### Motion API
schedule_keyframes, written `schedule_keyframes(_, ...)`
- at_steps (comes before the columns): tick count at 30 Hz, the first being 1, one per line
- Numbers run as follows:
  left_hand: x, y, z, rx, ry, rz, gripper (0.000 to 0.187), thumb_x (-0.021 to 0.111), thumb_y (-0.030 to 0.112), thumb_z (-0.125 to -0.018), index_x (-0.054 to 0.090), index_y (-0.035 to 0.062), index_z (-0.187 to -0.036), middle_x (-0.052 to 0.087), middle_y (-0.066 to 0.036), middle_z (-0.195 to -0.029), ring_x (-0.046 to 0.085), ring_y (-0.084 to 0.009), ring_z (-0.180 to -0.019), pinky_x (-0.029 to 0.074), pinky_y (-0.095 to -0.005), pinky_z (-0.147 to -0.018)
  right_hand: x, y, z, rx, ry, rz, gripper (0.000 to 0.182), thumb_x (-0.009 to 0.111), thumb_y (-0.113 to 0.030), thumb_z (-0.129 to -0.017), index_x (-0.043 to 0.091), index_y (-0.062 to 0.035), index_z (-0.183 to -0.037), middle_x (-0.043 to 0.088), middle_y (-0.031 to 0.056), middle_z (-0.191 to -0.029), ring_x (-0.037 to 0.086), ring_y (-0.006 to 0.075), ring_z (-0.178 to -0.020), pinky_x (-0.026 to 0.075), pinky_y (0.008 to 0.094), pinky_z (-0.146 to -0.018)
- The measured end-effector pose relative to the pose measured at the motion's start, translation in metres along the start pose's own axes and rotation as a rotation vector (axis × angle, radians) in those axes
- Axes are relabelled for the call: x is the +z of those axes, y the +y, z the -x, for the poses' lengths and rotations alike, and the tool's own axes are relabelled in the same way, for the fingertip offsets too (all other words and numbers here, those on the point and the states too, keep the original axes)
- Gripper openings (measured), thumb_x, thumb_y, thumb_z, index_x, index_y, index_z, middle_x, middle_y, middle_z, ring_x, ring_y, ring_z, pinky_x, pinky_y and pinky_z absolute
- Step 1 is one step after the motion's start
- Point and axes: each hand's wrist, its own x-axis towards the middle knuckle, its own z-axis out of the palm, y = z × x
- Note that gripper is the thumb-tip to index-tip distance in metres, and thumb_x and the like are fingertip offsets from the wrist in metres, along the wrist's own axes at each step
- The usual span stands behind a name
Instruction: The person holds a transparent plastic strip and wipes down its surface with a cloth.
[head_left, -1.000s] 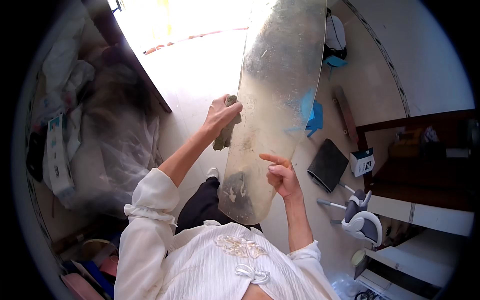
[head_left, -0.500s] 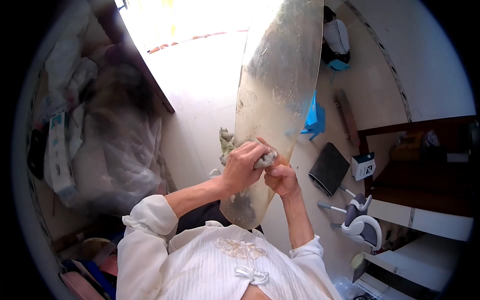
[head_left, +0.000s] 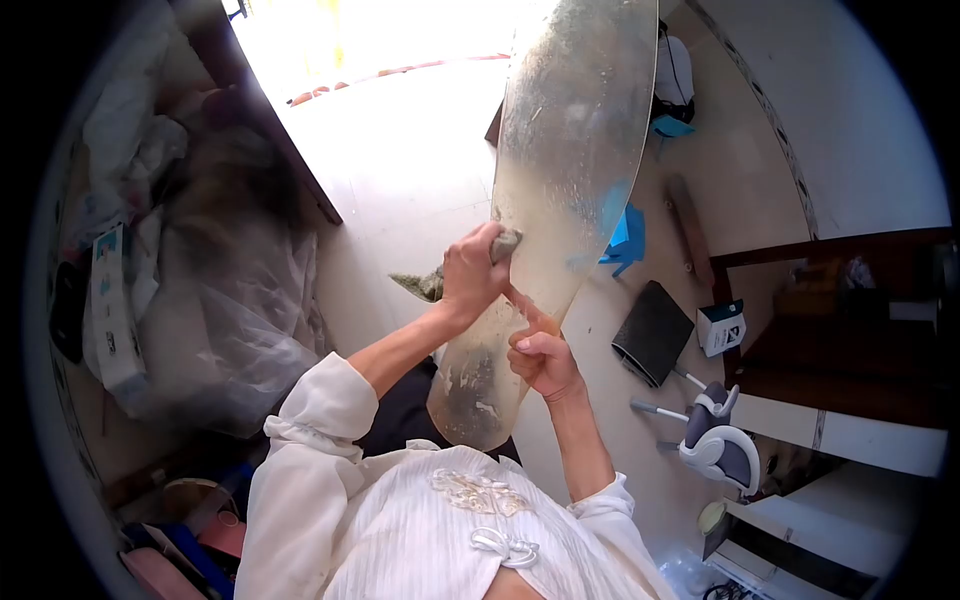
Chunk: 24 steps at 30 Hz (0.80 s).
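Observation:
A long, see-through plastic sheet (head_left: pixel 565 130), smeared and spotted with dirt, slants upright in front of me. Its rounded lower end rests near my lap. My left hand (head_left: pixel 477 268) is closed round a grey-green rag (head_left: pixel 424 286), bunched against the sheet's face near its left edge. One end of the rag hangs out to the left. Lower down, my right hand (head_left: pixel 545 362) grips the sheet's right edge, thumb on the near side. One of its fingers shows beyond, blurred by the plastic.
Blue stool (head_left: pixel 625 240), skateboard (head_left: pixel 692 230), dark folded mat (head_left: pixel 653 333) and small box (head_left: pixel 721 327) are on the right. A grey-white padded frame (head_left: pixel 718 440) stands nearer. Plastic-wrapped goods (head_left: pixel 240 320) fill the left. A seated person (head_left: pixel 675 75) is at the back right.
My left hand has moved up the sheet with the rag, away from my right hand. The sheet's upper part has shifted slightly right. My right hand keeps its grip.

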Motion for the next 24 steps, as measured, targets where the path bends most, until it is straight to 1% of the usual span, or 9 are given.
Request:
schedule_keyframes(6, -0.015, -0.011, 0.046, 0.200, -0.216, 0.032, 0.012, 0.064, 0.000, -0.075, 0.062, 0.0029, -0.087, 0.064, -0.015, -0.080, 0.062, -0.0367, -0.074, 0.048, -0.0386, -0.062, -0.014, -0.009, 0.005, -0.029, 0.043, 0.022, 0.064, 0.052, -0.009, -0.084, 0.030, -0.0020, -0.144, 0.026, -0.0093, -0.055, 0.024, 0.0021, -0.043, 0.020, 0.0175, -0.040)
schedule_keyframes(7, -0.013, -0.014, 0.037, 0.145, -0.145, 0.016, 0.009, 0.065, 0.005, -0.079, 0.062, 0.0034, -0.087, 0.064, -0.011, -0.077, 0.064, -0.0269, -0.069, 0.049, -0.0350, -0.061, -0.015, -0.009, 0.004, -0.028, 0.047, 0.021, 0.064, 0.052, -0.009, -0.084, 0.030, -0.0020, -0.144, 0.026, -0.0093, -0.055, 0.024, 0.0021, -0.043, 0.020, 0.0175, -0.040)
schedule_keyframes(9, -0.010, -0.031, 0.007, -0.258, -0.030, 0.130, 0.018, 0.067, 0.017, -0.080, 0.062, 0.0037, -0.092, 0.065, -0.014, -0.080, 0.064, -0.0257, -0.066, 0.050, -0.0347, -0.063, -0.016, -0.009, 0.000, 0.007, 0.036, 0.076, 0.055, 0.053, -0.015, -0.091, 0.035, 0.0044, -0.139, 0.025, -0.0095, -0.056, 0.023, 0.0019, -0.044, 0.019, 0.0181, -0.040)
schedule_keyframes(11, -0.018, -0.037, -0.017, -0.462, 0.058, 0.371, 0.029, 0.068, 0.027, -0.083, 0.063, -0.0006, -0.091, 0.066, -0.010, -0.078, 0.062, -0.0154, -0.064, 0.049, -0.0310, -0.061, -0.019, -0.011, 0.002, 0.005, 0.052, 0.071, 0.051, 0.053, -0.017, -0.093, 0.039, 0.0069, -0.136, 0.025, -0.0095, -0.057, 0.023, 0.0021, -0.045, 0.019, 0.0186, -0.041)
schedule_keyframes(15, -0.027, -0.046, -0.011, -0.606, -0.333, 0.638, 0.028, 0.071, 0.024, -0.084, 0.063, -0.0012, -0.093, 0.064, -0.005, -0.081, 0.060, -0.0090, -0.068, 0.051, -0.0263, -0.061, -0.022, -0.021, 0.001, -0.039, 0.114, 0.144, 0.041, 0.051, -0.020, -0.097, 0.051, 0.0098, -0.125, 0.023, -0.0100, -0.058, 0.021, 0.0015, -0.046, 0.017, 0.0194, -0.042)
schedule_keyframes(17, -0.029, -0.052, -0.010, -0.634, -0.324, 0.695, 0.024, 0.071, 0.022, -0.085, 0.065, 0.0003, -0.093, 0.065, -0.004, -0.080, 0.060, -0.0087, -0.066, 0.051, -0.0262, -0.059, -0.016, -0.026, 0.002, -0.039, 0.174, 0.208, 0.038, 0.055, -0.017, -0.094, 0.056, 0.0082, -0.121, 0.036, -0.0093, -0.060, 0.029, 0.0024, -0.050, 0.024, 0.0190, -0.045)
schedule_keyframes(19, -0.036, -0.043, -0.010, -0.565, -0.371, 0.720, 0.020, 0.069, 0.019, -0.085, 0.065, -0.0006, -0.085, 0.064, -0.005, -0.071, 0.053, -0.0063, -0.058, 0.044, -0.0253, -0.052, -0.010, -0.025, -0.002, -0.228, 0.384, 0.647, 0.032, 0.059, -0.014, -0.090, 0.062, 0.0039, -0.116, 0.059, -0.0014, -0.075, 0.048, 0.0054, -0.062, 0.040, 0.0208, -0.057)
schedule_keyframes(20, -0.036, -0.040, -0.009, -0.577, -0.336, 0.719, 0.017, 0.068, 0.017, -0.083, 0.066, 0.0008, -0.082, 0.066, -0.005, -0.069, 0.053, -0.0059, -0.057, 0.045, -0.0252, -0.052, -0.015, -0.023, -0.005, -0.253, 0.462, 0.689, 0.029, 0.060, -0.009, -0.086, 0.065, -0.0001, -0.113, 0.068, 0.0059, -0.100, 0.060, 0.0106, -0.082, 0.048, 0.0238, -0.073)
schedule_keyframes(24, -0.038, -0.032, -0.003, -0.359, -0.226, 0.380, 0.013, 0.065, 0.016, -0.078, 0.067, 0.0034, -0.079, 0.065, -0.003, -0.068, 0.056, -0.0078, -0.058, 0.046, -0.0258, -0.055, -0.015, -0.007, -0.022, -0.213, 0.633, 0.749, 0.038, 0.055, -0.004, -0.084, 0.061, -0.0029, -0.121, 0.065, 0.0083, -0.115, 0.063, 0.0170, -0.100, 0.049, 0.0288, -0.084)
